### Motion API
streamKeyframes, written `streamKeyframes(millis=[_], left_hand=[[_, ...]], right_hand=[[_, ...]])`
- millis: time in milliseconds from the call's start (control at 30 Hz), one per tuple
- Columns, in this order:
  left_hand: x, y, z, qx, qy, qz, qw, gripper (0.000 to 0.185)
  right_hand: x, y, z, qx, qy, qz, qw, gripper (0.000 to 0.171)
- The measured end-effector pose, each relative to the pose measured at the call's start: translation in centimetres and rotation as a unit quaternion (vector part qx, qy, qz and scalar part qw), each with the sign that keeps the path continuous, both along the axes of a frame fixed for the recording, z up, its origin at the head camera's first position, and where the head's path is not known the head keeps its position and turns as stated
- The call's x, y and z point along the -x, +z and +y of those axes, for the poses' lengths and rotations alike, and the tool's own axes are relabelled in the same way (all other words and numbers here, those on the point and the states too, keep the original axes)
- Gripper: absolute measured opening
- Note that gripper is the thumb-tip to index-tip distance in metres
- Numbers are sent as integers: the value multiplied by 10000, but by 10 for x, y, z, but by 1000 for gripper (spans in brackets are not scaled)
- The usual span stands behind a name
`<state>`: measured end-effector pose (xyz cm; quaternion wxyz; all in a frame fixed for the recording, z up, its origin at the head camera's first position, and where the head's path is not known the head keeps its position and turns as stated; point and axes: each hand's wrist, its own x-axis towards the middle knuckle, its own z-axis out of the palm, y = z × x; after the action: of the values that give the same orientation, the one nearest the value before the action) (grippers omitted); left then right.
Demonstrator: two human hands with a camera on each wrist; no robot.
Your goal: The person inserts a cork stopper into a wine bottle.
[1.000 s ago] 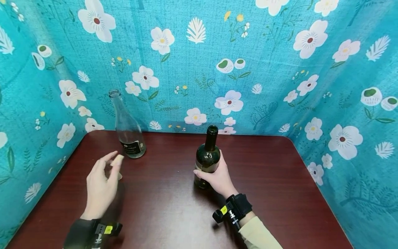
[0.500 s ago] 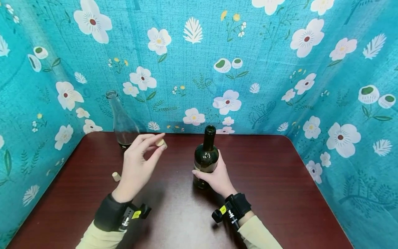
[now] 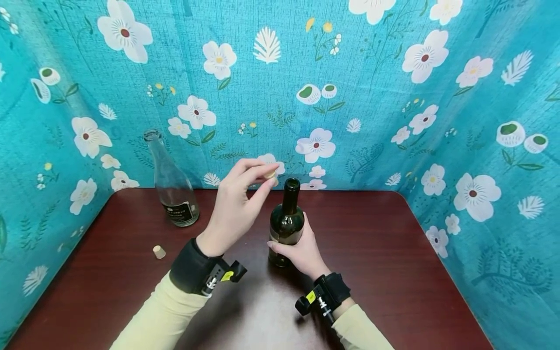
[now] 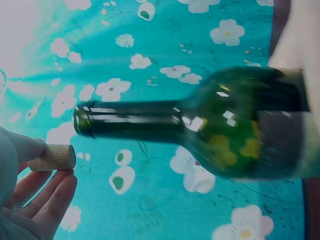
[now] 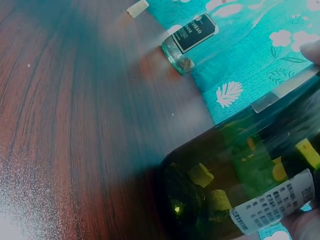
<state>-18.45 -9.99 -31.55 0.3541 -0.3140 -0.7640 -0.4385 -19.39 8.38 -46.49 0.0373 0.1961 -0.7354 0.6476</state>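
Head view: the right hand (image 3: 302, 248) grips the upright dark green glass wine bottle (image 3: 286, 223) on the dark red wooden table (image 3: 393, 272). The left hand (image 3: 236, 206) pinches a small tan cork (image 3: 270, 174) just left of the bottle's mouth. A clear glass bottle (image 3: 171, 182) and a second cork (image 3: 159, 252) stand well left of the green bottle.

Left wrist view: fingers (image 4: 47, 197) hold the cork (image 4: 52, 157) just beside the bottle's mouth (image 4: 80, 120).

Right wrist view: the green bottle (image 5: 235, 185) stands on the table (image 5: 75, 125).

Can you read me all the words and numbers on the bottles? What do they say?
Clear bottle, black label: white letters ending in "BAO" in the right wrist view; the start is cut off and the smaller line under it is too blurred to read.
Green bottle, white sticker: rows of tiny print, too small to read.
The cork in the left hand shows no writing.
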Motion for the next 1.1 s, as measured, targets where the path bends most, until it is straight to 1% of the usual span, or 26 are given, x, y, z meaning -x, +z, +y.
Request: streamKeyframes(millis=[100,167,300,567,733,900,1100], left_hand=[[3,7,7,74,-119,36,9999,31],[3,11,11,129,-169,35,9998,31],[3,12,16,176,-245,8,9995,31],[7,12,22,217,-387,-77,9990,30],[9,11,26,251,-388,-106,9989,30],[11,9,29,193,-460,-146,9986,30],[11,8,30,103,-444,-191,9988,29]], right_hand=[[-6,10,-1,36,61,-38,10000,78],[-7,12,-1,46,88,-50,9999,77],[-8,12,-1,56,123,-2,9999,76],[-6,11,-2,108,135,132,9998,78],[-6,11,-2,82,100,78,9999,75],[-6,12,-1,73,137,18,9999,77],[-6,13,-2,18,112,26,9999,75]])
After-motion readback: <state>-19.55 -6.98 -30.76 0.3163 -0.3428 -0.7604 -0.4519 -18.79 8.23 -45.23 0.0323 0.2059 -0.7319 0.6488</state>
